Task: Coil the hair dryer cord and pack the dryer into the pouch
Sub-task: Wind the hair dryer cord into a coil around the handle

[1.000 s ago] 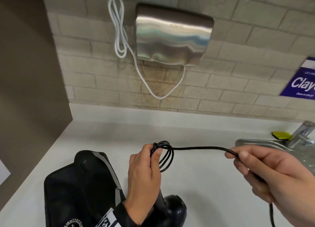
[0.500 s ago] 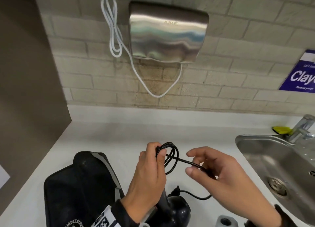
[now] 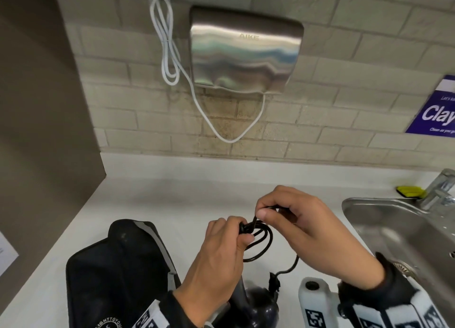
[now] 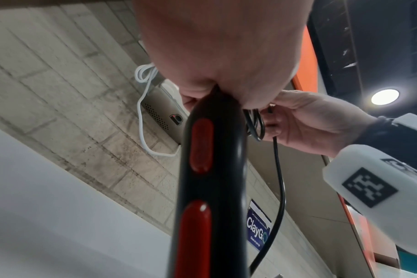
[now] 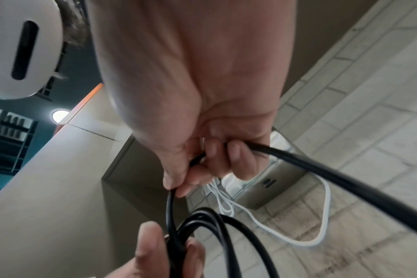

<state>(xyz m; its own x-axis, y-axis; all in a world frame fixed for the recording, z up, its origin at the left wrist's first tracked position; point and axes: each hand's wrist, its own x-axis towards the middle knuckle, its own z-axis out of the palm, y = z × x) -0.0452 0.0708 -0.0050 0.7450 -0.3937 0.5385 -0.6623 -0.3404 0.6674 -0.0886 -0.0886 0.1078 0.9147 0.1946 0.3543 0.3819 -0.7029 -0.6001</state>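
My left hand [image 3: 219, 251] clamped the gathered loops of the thin black hair dryer cord [image 3: 261, 241] together with the tip of the glossy black hair dryer handle with red switches [image 4: 207, 169], fingers curled tight round both. Just beside it, my right hand [image 3: 312, 234] pinched a strand of the same cord between thumb and fingertips [image 5: 233, 154], directly above the coil. From the loops a slack run of cord dropped to the dryer's rounded black body [image 3: 261, 305], which sat low at the near edge of the white countertop [image 3: 152, 204]. The black fabric pouch with a grey zip edge [image 3: 118, 273] lay on the countertop at its near left, just beside my left wrist. To the right lay the stainless steel sink [image 3: 384, 219]; on the tiled wall behind hung a brushed-metal hand dryer [image 3: 246, 49] and its looped white cable [image 3: 170, 52].
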